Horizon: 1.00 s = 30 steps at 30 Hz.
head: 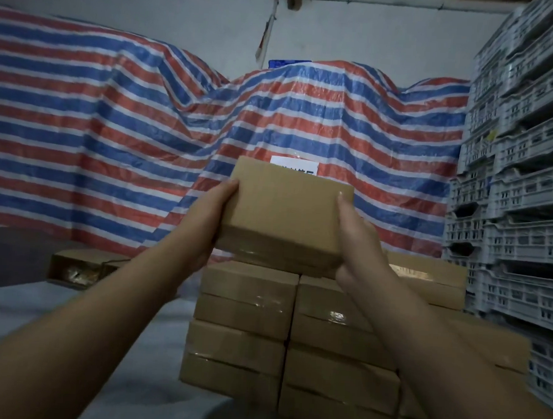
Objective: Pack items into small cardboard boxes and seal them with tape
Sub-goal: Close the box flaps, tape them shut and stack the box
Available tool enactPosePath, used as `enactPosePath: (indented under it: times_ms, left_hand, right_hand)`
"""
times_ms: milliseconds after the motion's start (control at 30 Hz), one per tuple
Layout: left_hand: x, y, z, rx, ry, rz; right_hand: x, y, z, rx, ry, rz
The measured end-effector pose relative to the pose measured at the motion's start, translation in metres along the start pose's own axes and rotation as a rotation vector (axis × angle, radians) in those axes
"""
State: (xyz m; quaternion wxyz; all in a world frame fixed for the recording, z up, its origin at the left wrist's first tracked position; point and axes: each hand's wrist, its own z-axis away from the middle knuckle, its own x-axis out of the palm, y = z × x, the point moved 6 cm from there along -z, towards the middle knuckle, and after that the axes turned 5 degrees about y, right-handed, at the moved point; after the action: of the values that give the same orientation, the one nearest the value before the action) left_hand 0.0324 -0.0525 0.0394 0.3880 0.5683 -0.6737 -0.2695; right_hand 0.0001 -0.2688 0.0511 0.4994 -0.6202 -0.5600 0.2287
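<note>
Brown cardboard fills the middle of the head view: a small closed box is held up in the air by both hands, just above a stack of taped boxes. The left hand grips its left side with the thumb on top, and the right hand grips its right side the same way. Behind is a striped tarp in red, blue and white. Grey plastic crates stand piled at the right.
</note>
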Motion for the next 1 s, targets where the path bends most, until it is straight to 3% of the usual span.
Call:
enactPosePath:
  times_ms: [167, 400, 567, 700, 800, 900, 1000]
  left_hand:
    - [-0.007, -0.014, -0.067, -0.181, 0.142, 0.013]
    - [-0.018, -0.061, -0.114, -0.408, 0.119, -0.037]
    - [-0.013, -0.083, -0.119, -0.378, -0.001, -0.087]
    - [-0.016, -0.086, -0.118, -0.325, -0.016, -0.113]
    - [-0.027, -0.085, -0.12, -0.257, 0.115, -0.065]
    - [-0.062, -0.085, -0.113, -0.072, 0.317, -0.275]
    - [-0.099, -0.103, -0.095, 0.105, 0.322, -0.445]
  right_hand:
    - [0.034, 0.01, -0.055, 0.035, -0.11, -0.003]
    - [0.044, 0.049, -0.11, 0.14, -0.103, 0.426]
    - [0.04, 0.078, -0.123, 0.307, -0.09, 0.497]
    - [0.037, 0.084, -0.129, 0.304, -0.008, 0.537]
    - [0.04, 0.07, -0.127, 0.137, 0.096, 0.65]
    - [0.045, 0.039, -0.119, -0.324, 0.193, 0.825]
    - [0.067, 0.017, -0.09, -0.759, 0.167, 0.799]
